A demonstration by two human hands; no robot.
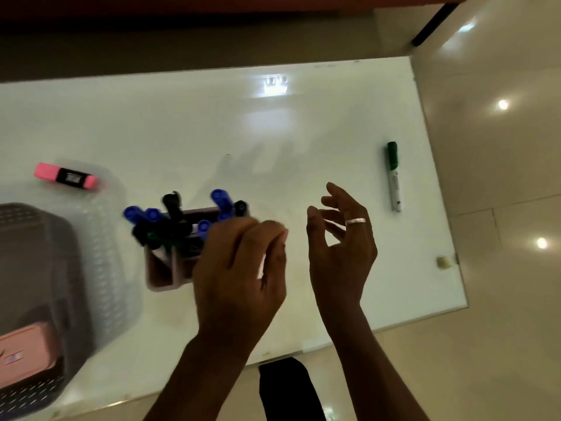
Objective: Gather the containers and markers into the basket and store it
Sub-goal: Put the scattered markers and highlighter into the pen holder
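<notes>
A mauve holder (164, 273) stands left of the table's middle, packed with several blue- and black-capped markers (170, 217). My left hand (239, 268) lies against the holder's right side with its fingers curled; it is blurred, so any grip is unclear. To its right, my right hand (340, 247), with a ring on one finger, hovers open and empty above the table. A green marker (393, 176) lies alone at the far right. A pink highlighter (65, 176) lies at the left. The dark perforated basket (39, 247) sits at the lower left with a pink container (27, 350) inside.
The glossy white table (273, 132) ends at the right and near edges, with shiny tiled floor (501, 177) beyond. A pale translucent blur (106, 253) borders the basket on its right. A dark shape (288, 390) shows below the near edge.
</notes>
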